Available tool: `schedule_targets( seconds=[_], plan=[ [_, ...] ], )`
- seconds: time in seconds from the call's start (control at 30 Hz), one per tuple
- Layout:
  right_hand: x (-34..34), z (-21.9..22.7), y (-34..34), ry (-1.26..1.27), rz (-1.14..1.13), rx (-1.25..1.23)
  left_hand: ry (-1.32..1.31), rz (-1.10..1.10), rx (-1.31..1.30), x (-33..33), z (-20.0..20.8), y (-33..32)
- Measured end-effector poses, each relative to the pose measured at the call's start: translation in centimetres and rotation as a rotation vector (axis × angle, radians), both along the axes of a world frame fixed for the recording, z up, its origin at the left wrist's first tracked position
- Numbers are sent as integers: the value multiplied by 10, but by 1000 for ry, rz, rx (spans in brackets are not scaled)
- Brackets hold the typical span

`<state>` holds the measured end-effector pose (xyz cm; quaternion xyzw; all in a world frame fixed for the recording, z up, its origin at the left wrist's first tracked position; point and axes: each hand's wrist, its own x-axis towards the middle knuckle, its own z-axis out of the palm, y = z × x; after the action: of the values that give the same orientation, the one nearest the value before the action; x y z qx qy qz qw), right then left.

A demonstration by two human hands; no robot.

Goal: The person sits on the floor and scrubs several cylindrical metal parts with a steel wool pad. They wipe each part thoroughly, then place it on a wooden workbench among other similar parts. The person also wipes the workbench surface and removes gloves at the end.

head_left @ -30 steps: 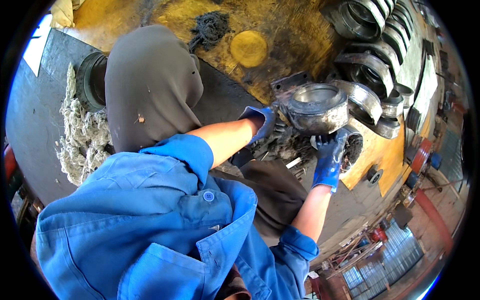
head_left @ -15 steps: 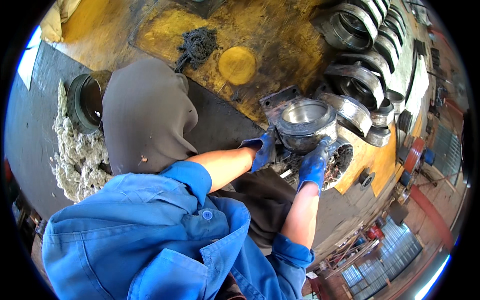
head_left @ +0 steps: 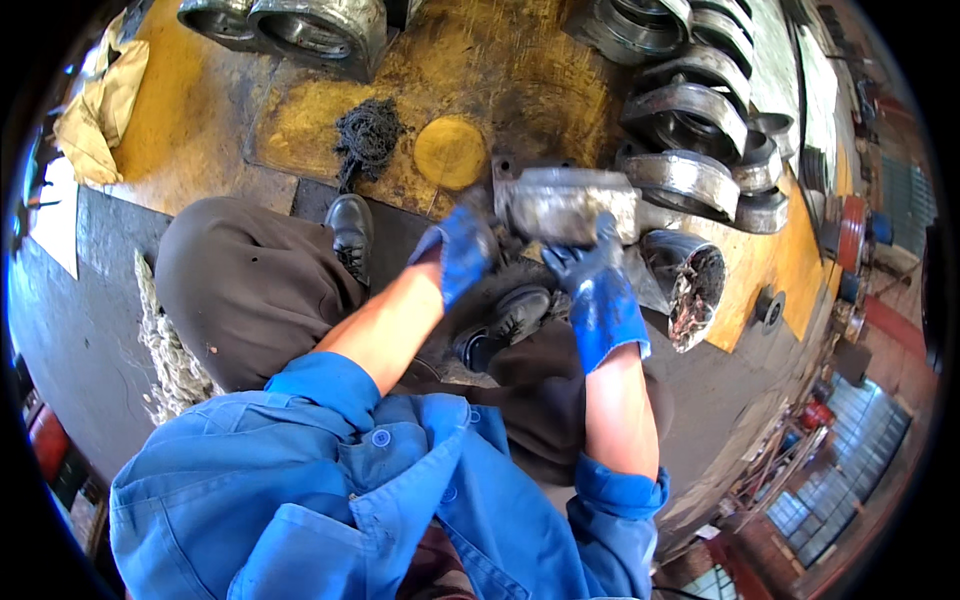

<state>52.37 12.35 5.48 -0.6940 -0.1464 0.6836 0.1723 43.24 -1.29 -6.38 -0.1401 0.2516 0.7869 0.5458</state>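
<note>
A heavy, ring-shaped metal housing (head_left: 575,208) with a flat flange is in front of me, greasy and slightly blurred, its side wall toward me. My right hand (head_left: 600,290), in a blue glove with dark stains, grips its near side, one finger laid up along the wall. Beside the housing's left end is my left hand (head_left: 458,255), also blue-gloved and dark with grease. Its fingers are curled and smeared, and I cannot tell whether they touch the flange. Right of the housing, a metal cylinder (head_left: 697,290) lies with scraps of rag or shavings in its mouth.
Several similar metal rings (head_left: 685,115) are lined up at the right. Two more housings (head_left: 318,35) stand at the far edge. A dark tangle of threads (head_left: 367,138) lies on the yellow-stained board (head_left: 285,130). Pale cotton waste (head_left: 170,330) is left of my knee.
The housing has tipped, so its round opening no longer faces up, and moved slightly away. My left hand has shifted left from it. My view has swung, bringing the far housings and my shoes in.
</note>
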Motion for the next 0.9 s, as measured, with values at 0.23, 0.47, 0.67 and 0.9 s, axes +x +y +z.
schedule_targets(
  seconds=[0.23, 0.47, 0.67, 0.9],
  plan=[
    [-32, 31, -3, 232, 903, 143, -311, 97, -270, -120, -4, -26],
    [-33, 27, 60, -414, 795, 1304, 179, 280, -822, -158, 20, -83],
    [-58, -42, 42, -799, 756, 1778, 754, 89, -1471, -214, -18, -110],
    [-53, -31, 34, -793, 757, 1691, 1603, -548, -1472, -227, -78, -70]
  ],
)
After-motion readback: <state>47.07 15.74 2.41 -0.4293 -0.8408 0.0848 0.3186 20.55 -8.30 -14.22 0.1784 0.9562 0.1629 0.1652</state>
